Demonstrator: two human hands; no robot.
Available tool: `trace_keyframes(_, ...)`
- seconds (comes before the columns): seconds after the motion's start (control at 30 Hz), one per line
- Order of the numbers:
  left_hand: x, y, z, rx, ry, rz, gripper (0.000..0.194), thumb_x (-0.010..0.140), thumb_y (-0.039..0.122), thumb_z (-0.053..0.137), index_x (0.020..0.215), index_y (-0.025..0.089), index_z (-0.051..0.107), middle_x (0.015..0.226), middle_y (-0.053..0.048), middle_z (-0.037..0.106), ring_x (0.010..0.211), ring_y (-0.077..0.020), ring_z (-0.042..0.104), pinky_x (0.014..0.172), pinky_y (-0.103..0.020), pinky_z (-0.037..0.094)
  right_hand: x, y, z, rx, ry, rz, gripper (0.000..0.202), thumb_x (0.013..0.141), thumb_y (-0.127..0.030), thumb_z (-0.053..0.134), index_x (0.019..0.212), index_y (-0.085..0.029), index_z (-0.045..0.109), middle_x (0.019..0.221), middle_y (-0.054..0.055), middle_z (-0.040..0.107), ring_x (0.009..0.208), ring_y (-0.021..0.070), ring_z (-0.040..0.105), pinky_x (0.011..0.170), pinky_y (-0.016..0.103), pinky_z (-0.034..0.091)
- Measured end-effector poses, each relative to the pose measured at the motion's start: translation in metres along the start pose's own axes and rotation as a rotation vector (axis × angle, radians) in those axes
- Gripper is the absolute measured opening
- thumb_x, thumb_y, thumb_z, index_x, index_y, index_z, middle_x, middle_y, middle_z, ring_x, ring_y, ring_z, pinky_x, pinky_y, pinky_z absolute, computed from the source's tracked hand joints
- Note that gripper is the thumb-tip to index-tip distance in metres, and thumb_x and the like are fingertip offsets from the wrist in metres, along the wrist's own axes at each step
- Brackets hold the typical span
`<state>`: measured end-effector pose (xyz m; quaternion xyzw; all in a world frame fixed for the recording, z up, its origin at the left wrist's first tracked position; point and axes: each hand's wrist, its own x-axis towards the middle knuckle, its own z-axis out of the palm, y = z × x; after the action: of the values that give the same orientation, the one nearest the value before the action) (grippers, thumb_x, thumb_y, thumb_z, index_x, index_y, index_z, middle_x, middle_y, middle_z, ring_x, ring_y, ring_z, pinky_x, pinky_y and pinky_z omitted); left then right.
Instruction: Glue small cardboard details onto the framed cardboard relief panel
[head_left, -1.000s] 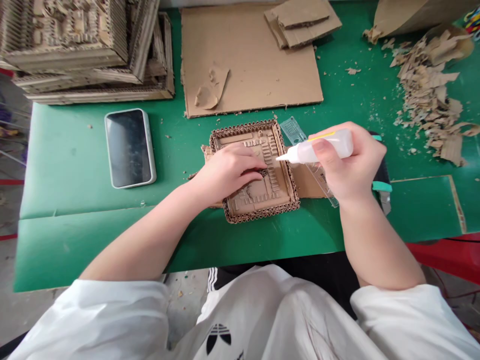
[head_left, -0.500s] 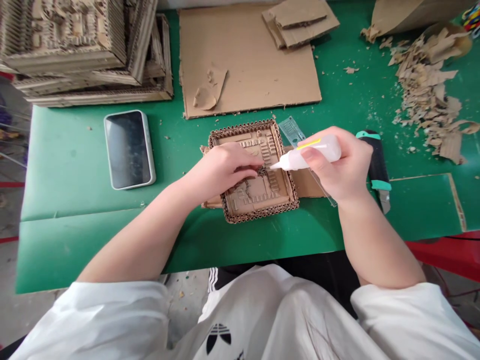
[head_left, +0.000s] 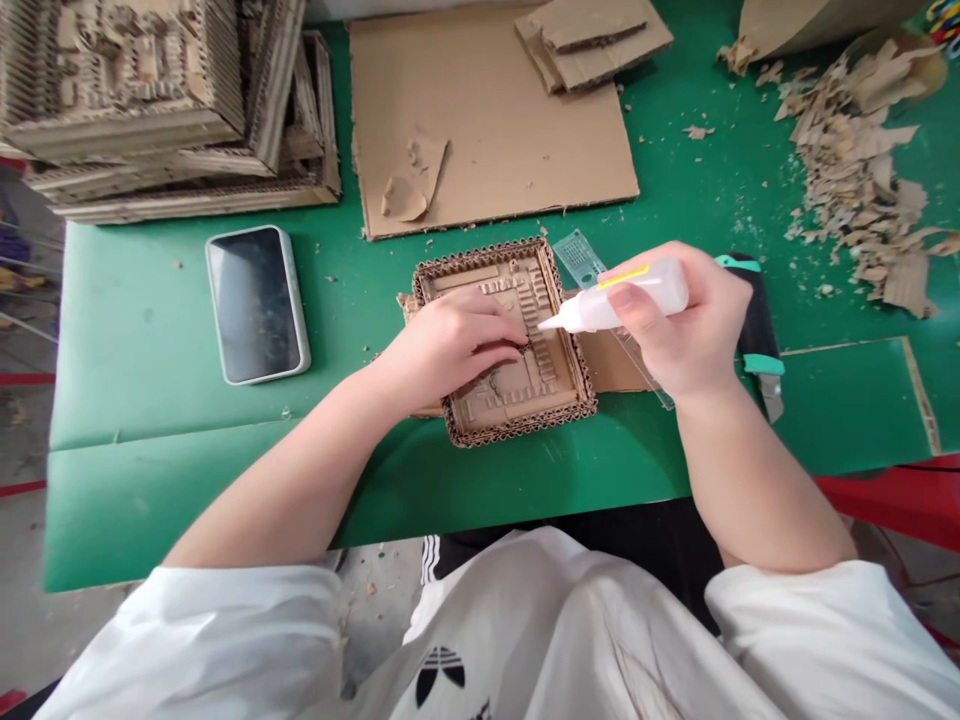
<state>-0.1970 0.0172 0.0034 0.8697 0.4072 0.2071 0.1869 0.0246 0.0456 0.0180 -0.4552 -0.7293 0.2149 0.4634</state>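
Note:
My right hand (head_left: 686, 310) is wrapped round a white glue bottle (head_left: 600, 303) with a yellow strip on its side. The bottle lies tilted, its thin nozzle pointing left over a shallow cardboard relief panel (head_left: 517, 405). This panel has a corrugated rim and rows of small ridged strips inside. Over its left half rests my left hand (head_left: 469, 335), thumb and fingers pinched at the middle of the panel on what looks like a small piece of corrugated cardboard, mostly hidden. A clear ruler (head_left: 581, 255) and a flat cardboard strip (head_left: 615, 362) lie partly under the panel and my right hand.
A black and teal utility knife (head_left: 759, 340), blade out, lies right of my right hand. Left stands a phone-like device (head_left: 255, 305). Behind are stacked cardboard frames (head_left: 180, 190), a cardboard sheet (head_left: 495, 130) with offcuts, and a heap of torn scraps (head_left: 855, 180) on the green table.
The nozzle has lifted slightly up and away from my left fingertips, as the right hand shifted a little. My left hand stays in place on the panel. The view has moved slightly.

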Motion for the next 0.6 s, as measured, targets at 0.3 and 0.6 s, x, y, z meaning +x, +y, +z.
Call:
trace_keyframes(0.3, 0.0004, -0.001, 0.0005, 0.008, -0.027, 0.034, 0.018, 0.088, 0.02, 0.053, 0.094, 0.018, 0.07, 0.092, -0.005, 0.071, 0.088, -0.0175, 0.064, 0.082, -0.033, 0.052, -0.0009, 0.002, 0.0006, -0.012, -0.016, -0.005, 0.043, 0.077, -0.066, 0.055, 0.069, -0.024, 0.062, 0.067, -0.002, 0.068, 0.065, 0.0128, 0.065, 0.05, 0.027, 0.046)
trace_keyframes(0.6, 0.0008, -0.0019, -0.0003, -0.025, -0.019, 0.051, 0.019, 0.089, 0.018, 0.052, 0.098, 0.017, 0.069, 0.094, -0.006, 0.072, 0.091, -0.0177, 0.065, 0.085, -0.033, 0.052, -0.0007, 0.0015, 0.0006, -0.013, -0.028, -0.003, 0.045, 0.076, -0.068, 0.053, 0.071, -0.025, 0.063, 0.067, -0.002, 0.068, 0.065, 0.0129, 0.065, 0.05, 0.026, 0.046)
